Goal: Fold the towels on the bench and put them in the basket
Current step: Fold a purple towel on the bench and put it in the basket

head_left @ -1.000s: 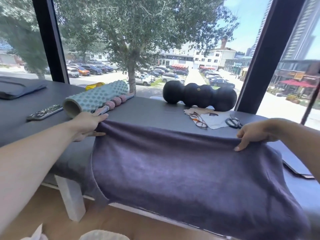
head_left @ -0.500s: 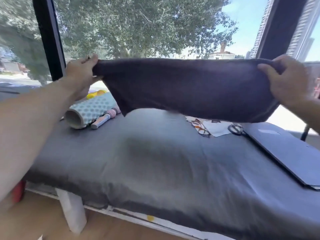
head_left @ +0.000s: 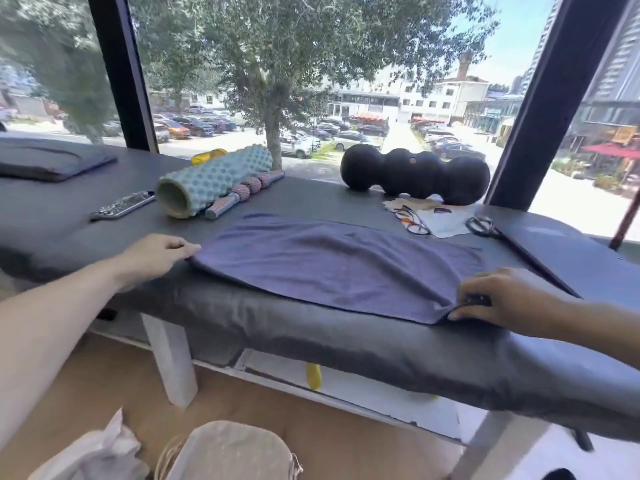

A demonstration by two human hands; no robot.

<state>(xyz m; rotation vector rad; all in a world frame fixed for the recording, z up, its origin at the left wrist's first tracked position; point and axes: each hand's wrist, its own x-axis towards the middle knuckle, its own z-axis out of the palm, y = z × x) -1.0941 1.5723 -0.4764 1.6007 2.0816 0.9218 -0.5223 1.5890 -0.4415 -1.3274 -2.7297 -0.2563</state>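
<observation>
The purple towel (head_left: 332, 268) lies spread flat on the grey bench (head_left: 311, 337), near its front edge. The left hand (head_left: 157, 256) pinches the towel's left corner, and the right hand (head_left: 502, 297) grips the near right corner against the padding. Behind sit a teal foam roller (head_left: 211, 180) and a black peanut roller (head_left: 415, 174), with a basket (head_left: 232, 452) on the floor

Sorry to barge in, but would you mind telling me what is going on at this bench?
A person is folding a purple towel on the padded bench. It lies doubled over, the left hand holding one end and the right hand pinching the other near the bench's front edge. The basket waits on the floor below.
</observation>
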